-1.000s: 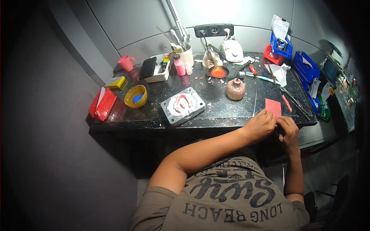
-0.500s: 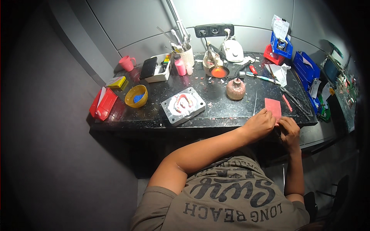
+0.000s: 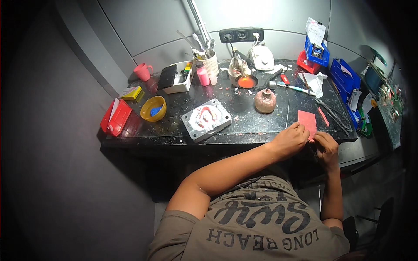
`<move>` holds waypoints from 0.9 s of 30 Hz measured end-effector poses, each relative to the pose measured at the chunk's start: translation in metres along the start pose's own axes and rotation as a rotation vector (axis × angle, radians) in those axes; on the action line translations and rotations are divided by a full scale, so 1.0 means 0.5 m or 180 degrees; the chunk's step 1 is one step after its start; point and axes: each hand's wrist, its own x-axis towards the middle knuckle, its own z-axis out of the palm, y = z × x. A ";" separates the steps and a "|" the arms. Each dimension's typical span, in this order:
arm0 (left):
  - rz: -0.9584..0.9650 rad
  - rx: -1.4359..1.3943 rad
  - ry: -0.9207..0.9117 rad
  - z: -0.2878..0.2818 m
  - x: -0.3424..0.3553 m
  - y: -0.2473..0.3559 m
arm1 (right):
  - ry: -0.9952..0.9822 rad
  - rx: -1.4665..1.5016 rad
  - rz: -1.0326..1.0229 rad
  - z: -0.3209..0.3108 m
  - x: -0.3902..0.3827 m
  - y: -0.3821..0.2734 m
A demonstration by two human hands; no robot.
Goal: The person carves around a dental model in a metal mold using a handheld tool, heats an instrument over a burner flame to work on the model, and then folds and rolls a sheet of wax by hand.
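Observation:
At the table's right front edge, both hands hold a flat pink wax sheet point(image 3: 307, 121). My left hand point(image 3: 292, 137) pinches its lower left part, fingers closed. My right hand point(image 3: 326, 147) is closed on its lower right corner; the fingertips of the two hands nearly meet there and partly hide the sheet's lower end. A narrow pink strip point(image 3: 323, 116) lies on the table just right of the sheet. Left of the hands stands a round pinkish jar point(image 3: 265, 102) with a narrow neck. Further left lies a grey metal flask half point(image 3: 207, 119) with a horseshoe-shaped pink-and-white denture in white plaster.
An amber bowl point(image 3: 153, 108) with blue material and a red case point(image 3: 118, 118) stand at the left. Behind are a pink bottle point(image 3: 203, 75), a tool cup point(image 3: 210, 65) and a small pan point(image 3: 246, 81). Metal tools point(image 3: 333, 114) and blue bins point(image 3: 345, 77) lie right.
The view has shifted very slightly. Both hands keep their hold on the wax sheet in nearly the same place; the right fingers have moved only a little.

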 end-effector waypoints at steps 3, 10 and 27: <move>0.0015 0.0091 -0.0047 -0.001 -0.001 -0.005 | 0.0166 0.0100 0.0118 0.006 -0.003 0.001; -0.0041 0.0024 -0.0198 -0.003 0.004 -0.006 | 0.0147 0.0118 0.0126 0.005 -0.023 0.017; -0.0221 -0.0340 -0.0416 -0.020 0.006 -0.015 | 0.0289 0.0061 -0.0211 -0.001 -0.020 0.024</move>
